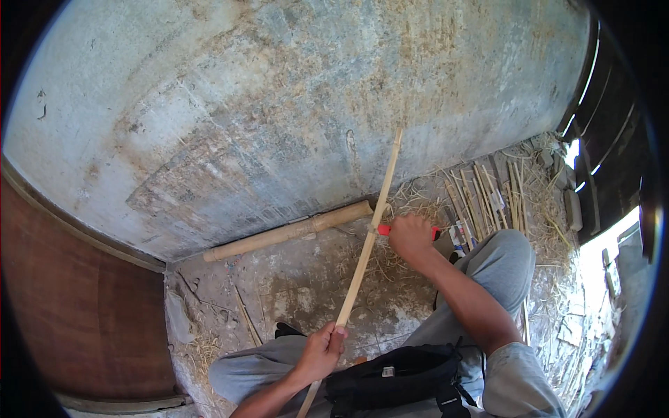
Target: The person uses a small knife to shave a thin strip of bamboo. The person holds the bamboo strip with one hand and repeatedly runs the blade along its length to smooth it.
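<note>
A long pale bamboo strip slants up and away from my lap toward the wall. My left hand is closed around its lower part, with the thumb along the strip. My right hand is closed in a fist around a red-handled tool, probably a knife. The tool's tip end meets the strip at about its middle; the blade itself is too small to make out. Beyond this contact, the far end of the strip rises free in front of the wall.
A thick bamboo pole lies along the base of the stained wall. Several cut bamboo strips lie to the right, among curly shavings. A black waist bag rests at my lap. A brown wooden panel stands left.
</note>
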The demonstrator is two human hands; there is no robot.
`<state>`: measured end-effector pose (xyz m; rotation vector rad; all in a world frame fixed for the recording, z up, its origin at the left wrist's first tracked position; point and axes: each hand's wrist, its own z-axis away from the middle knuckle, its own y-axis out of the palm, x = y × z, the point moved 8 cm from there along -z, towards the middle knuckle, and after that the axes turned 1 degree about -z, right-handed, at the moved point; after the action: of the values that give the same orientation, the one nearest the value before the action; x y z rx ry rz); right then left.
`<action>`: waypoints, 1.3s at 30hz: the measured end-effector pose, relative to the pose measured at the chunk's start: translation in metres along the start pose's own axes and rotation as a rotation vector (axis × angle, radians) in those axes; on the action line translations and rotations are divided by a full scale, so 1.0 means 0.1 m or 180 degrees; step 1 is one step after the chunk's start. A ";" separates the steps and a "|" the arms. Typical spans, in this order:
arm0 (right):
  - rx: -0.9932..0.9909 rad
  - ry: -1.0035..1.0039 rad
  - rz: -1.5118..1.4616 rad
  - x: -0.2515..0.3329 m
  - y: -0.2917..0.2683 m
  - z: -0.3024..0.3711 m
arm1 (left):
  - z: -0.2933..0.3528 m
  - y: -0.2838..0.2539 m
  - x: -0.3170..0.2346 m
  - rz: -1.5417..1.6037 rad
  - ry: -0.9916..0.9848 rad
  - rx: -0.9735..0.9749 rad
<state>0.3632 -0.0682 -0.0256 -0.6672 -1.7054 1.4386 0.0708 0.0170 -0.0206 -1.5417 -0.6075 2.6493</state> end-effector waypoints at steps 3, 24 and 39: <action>-0.0387 0.0126 -0.0260 -0.16 -0.17 -0.09 | 0.11 -0.02 -0.05 0.0078 0.0073 -0.0044; 0.0442 -0.0346 -0.0626 0.38 -0.13 0.50 | 0.02 -0.11 0.04 0.0240 0.0343 -0.0224; 0.0646 -0.0738 -0.0275 0.58 -0.16 0.74 | -0.02 -0.02 -0.04 0.0401 0.0322 -0.0290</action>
<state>0.2710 -0.0663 0.0001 -0.3229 -1.7080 1.6509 0.0743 0.0188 -0.0181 -1.7833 -0.6547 2.6455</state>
